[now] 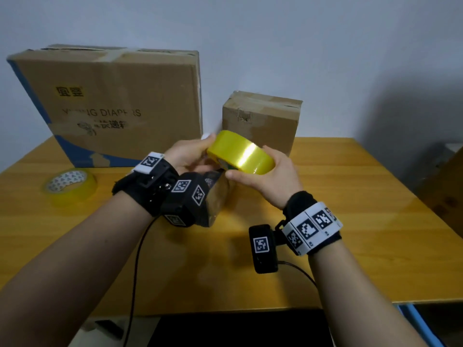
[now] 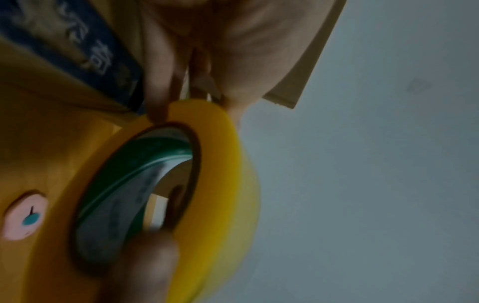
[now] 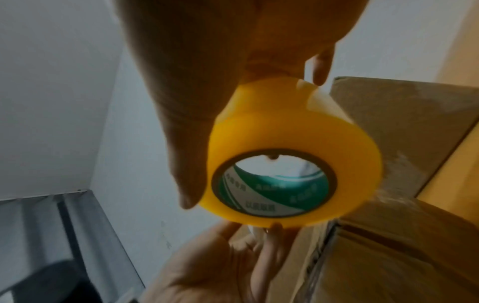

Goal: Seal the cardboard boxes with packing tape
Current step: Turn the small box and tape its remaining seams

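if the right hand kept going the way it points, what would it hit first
Probably the small box, just behind the tape roll that the right hand grips. The left hand sits on the roll's far-left side. Depth is unclear.

Behind the yellow tape roll (image 1: 241, 152), the lower front of the small cardboard box (image 1: 260, 121) is hidden, and the left hand (image 1: 186, 156) reaching to the roll is smeared by motion at its fingertips. Left of the roll, the large diaper box (image 1: 107, 103) has partly worn, unreadable print. The wrist pictures of the roll are dim and blurred.
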